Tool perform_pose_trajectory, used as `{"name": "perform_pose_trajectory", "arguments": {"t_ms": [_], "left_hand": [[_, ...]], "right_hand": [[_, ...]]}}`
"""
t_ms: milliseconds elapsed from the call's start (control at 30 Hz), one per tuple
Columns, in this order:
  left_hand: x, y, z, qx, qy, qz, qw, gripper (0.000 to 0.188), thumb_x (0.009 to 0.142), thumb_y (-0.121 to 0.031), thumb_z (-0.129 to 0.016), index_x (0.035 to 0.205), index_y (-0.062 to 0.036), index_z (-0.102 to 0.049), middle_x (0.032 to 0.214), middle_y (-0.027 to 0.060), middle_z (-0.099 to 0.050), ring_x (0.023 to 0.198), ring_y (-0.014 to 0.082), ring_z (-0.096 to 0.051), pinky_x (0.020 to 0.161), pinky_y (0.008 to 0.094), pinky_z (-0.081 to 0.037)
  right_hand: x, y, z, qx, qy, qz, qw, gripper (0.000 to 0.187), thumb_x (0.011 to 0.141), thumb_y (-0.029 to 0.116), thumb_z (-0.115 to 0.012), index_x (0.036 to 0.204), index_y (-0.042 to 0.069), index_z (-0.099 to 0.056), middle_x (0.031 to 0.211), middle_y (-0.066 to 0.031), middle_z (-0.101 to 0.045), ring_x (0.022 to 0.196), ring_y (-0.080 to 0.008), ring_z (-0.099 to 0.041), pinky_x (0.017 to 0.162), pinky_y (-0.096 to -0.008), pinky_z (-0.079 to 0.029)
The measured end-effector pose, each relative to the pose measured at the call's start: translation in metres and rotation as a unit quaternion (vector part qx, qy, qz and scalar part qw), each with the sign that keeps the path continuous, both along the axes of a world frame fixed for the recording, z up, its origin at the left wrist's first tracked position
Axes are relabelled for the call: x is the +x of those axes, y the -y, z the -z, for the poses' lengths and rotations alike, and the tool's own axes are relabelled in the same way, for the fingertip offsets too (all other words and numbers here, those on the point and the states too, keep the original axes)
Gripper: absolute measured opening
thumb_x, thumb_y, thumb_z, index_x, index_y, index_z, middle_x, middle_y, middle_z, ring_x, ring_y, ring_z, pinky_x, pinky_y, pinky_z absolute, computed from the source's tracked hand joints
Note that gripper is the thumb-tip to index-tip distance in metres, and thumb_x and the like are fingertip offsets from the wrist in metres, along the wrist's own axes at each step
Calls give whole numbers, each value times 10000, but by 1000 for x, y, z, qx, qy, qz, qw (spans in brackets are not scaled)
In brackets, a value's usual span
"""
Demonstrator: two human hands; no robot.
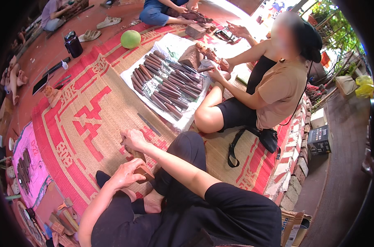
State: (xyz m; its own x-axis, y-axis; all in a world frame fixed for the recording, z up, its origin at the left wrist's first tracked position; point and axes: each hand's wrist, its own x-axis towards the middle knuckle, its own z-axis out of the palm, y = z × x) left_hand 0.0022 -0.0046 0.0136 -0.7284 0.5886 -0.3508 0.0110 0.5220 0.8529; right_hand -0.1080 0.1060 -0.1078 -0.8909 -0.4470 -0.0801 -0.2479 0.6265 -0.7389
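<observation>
I sit cross-legged on a woven mat (pixel 125 99) with both hands in front of my shins. My left hand (pixel 126 174) is closed around a reddish-brown wooden block (pixel 144 173), thumb along its edge. Just beyond it, my right hand (pixel 134 139) is curled shut, knuckles up. A brown piece (pixel 138 154) shows below the right hand, above the block. What the right fingers hold is mostly hidden. On the mat past my right hand lies a thin dark grey bar (pixel 149 124).
Several brown-handled tools (pixel 170 84) lie on a white sheet (pixel 181 121). Beside it sits a person (pixel 269 86) holding a similar tool. A green round fruit (pixel 130 39), a black flask (pixel 73 44) and a waist bag (pixel 268 140) stand around. Bricks (pixel 292 191) edge the right side.
</observation>
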Motion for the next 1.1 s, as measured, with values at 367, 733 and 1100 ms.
{"name": "perform_pose_trajectory", "arguments": {"t_ms": [367,733,1100], "left_hand": [[0,1,0,5,-13,8,1000,372,752,-183,-707,1075,-81,-553,1024,104,-584,959,309,-610,829,385,-481],[-1,0,0,-12,-7,14,1000,380,745,-175,-713,1080,-84,-557,1029,104,-588,971,315,-613,837,398,-482],[-2,-1,0,-15,-4,-8,1000,400,739,-187,-724,1085,-84,-554,1025,110,-587,979,316,-610,838,393,-480]], "right_hand": [[0,-5,-1,-31,-3,28,999,233,716,218,-750,784,71,-583,765,-144,-643,769,-351,-644,662,-462,-482],[-14,6,6,18,-26,96,995,199,739,189,-712,778,47,-578,780,-149,-646,793,-368,-639,660,-459,-484],[-13,16,5,75,1,33,997,198,679,185,-754,783,85,-619,751,-131,-659,789,-326,-660,666,-460,-488]]}}
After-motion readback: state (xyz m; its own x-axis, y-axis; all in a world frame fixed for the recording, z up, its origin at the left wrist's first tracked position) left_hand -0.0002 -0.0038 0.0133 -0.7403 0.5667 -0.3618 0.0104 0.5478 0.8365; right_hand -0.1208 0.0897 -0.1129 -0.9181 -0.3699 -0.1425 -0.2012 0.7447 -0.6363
